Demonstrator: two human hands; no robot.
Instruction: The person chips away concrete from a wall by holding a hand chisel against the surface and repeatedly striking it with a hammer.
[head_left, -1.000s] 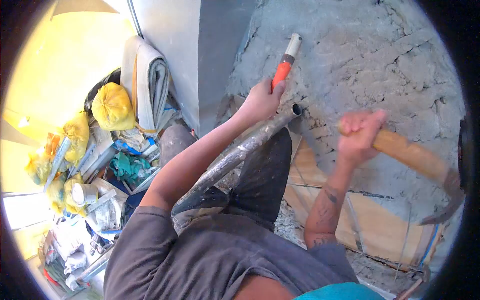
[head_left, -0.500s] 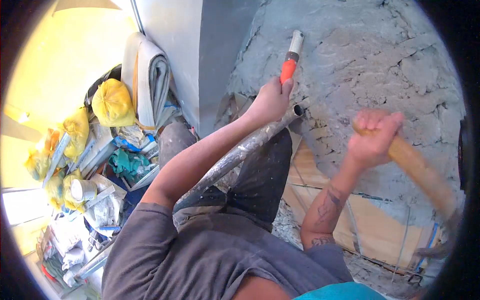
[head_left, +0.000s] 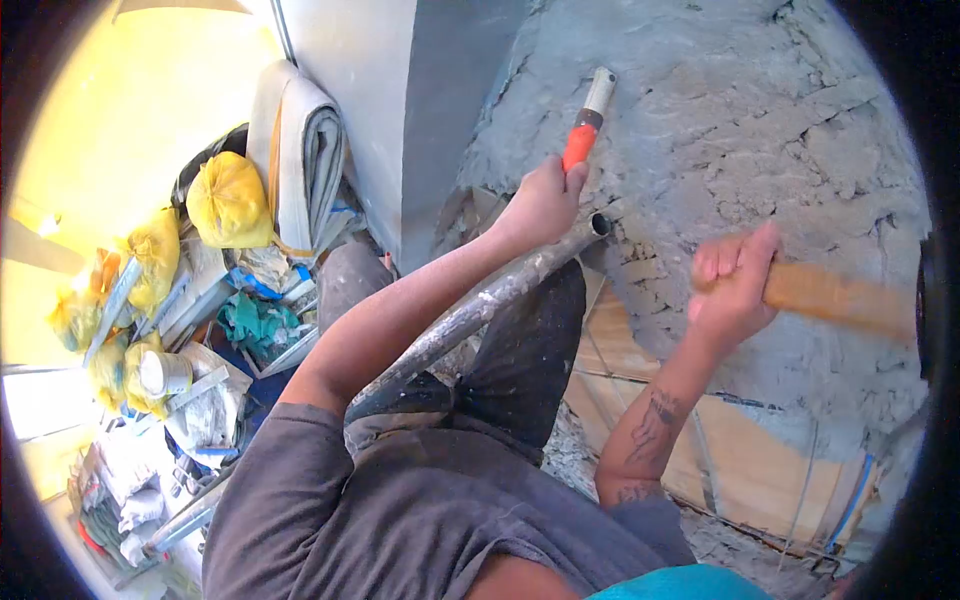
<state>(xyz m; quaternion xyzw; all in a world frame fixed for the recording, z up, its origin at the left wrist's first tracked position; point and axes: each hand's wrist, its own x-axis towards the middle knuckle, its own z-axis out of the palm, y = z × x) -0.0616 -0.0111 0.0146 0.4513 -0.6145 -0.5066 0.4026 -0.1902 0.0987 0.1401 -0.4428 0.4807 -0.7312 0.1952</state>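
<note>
My left hand [head_left: 545, 205] is closed around a bar-like tool with an orange grip [head_left: 579, 146] and a pale metal end [head_left: 600, 90] pointing up over the rough grey surface. Just below that hand, a mortar-spattered metal pole [head_left: 490, 297] with an open round end slants across my legs. To the right, my right hand [head_left: 738, 280] wraps around the wooden handle [head_left: 845, 300] of a swung tool. This handle is blurred and reaches the right edge of view; its head cannot be made out.
Cracked, lumpy grey mortar [head_left: 700, 130] spreads ahead. Tan boards [head_left: 750, 450] lie below it on the right. A smooth grey wall [head_left: 345, 60] stands left of the mortar. Yellow bags [head_left: 229, 203], a rolled mat [head_left: 300, 150], a white can [head_left: 164, 374] and debris crowd the left.
The wooden handle has swung upward on the right, from slanting down to nearly level. My right hand has tilted and shifted slightly left. My left hand and its tool stay almost still.
</note>
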